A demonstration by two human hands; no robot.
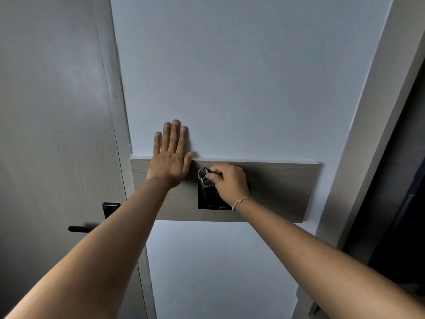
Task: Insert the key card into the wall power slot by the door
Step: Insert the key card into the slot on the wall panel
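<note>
The fingers [212,174] of the right hand [227,184] were curled and pressed together around a small dark object with a metal key ring [202,173] hanging at its left end, pinching it right at the top edge of the black wall power slot [210,201]. The key card itself was mostly hidden under the hand, so how far it sat in the slot could not be told; only the ring and a small silver tag below it showed, lying against the upper left of the black plate. A thin pale bracelet [241,202] circled the right wrist. The left hand [171,157] lay flat just to the left of the slot, fingers straight and close together, pointing up, the thumb spread out to the right; its palm rested on the upper edge of a wood-grain panel [282,192] while the fingertips reached onto the white wall [241,77] above. The thumb was near the key ring but apart from it. The panel ran as a horizontal band across the wall, with the black plate set in its middle and white wall again below it. Both bare forearms stretched in from the near bottom corners. To the left stood a pale grey door [50,123] with a black lock plate [110,209] and a black lever handle [80,228], partly hidden by the left forearm. On the right, a white frame [368,134] edged a dark opening.
</note>
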